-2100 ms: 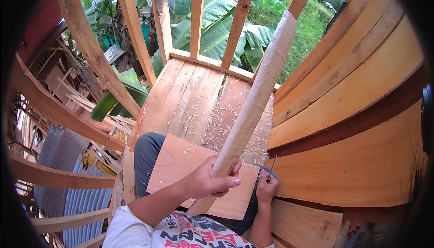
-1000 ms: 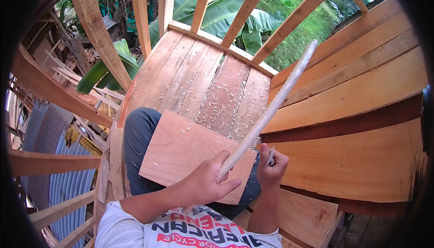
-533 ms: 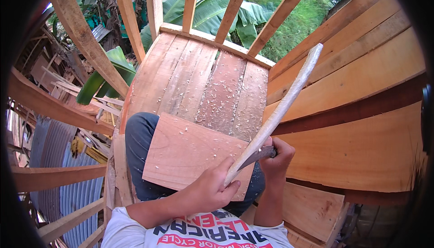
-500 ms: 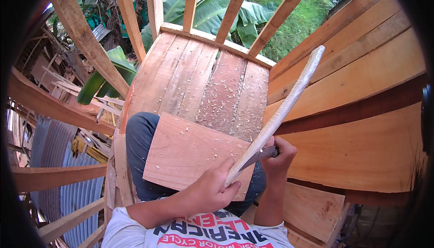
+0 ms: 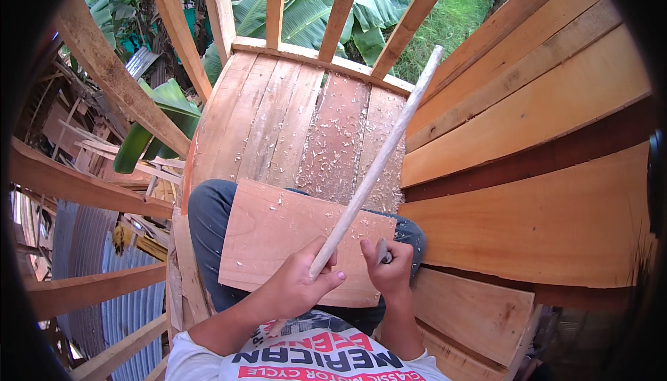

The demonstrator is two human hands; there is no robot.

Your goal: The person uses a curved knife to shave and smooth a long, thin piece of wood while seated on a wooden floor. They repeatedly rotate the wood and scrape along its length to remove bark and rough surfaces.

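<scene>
A long, pale, slightly curved wooden stick (image 5: 379,164) slants up and away to the right. My left hand (image 5: 295,280) is wrapped round its lower end. To the right, apart from the stick, my right hand (image 5: 392,267) is closed on a knife (image 5: 383,251). The knife is seen nearly end-on, so most of its blade cannot be made out. Both hands are above a flat reddish wooden board (image 5: 267,238) that lies across my lap. A few pale shavings dot the board.
Ahead is a plank floor (image 5: 267,124) scattered with shavings, edged by upright wooden slats (image 5: 340,12). Wide orange-brown planks (image 5: 528,217) wall the right side. Corrugated metal sheets (image 5: 128,297) and scrap wood lie beyond the left-hand slats. Banana leaves (image 5: 302,19) grow outside.
The knife has come off the stick, and my right hand has moved left and down, turning the blade. My left hand and the stick have shifted left, and the stick stands a little steeper.
</scene>
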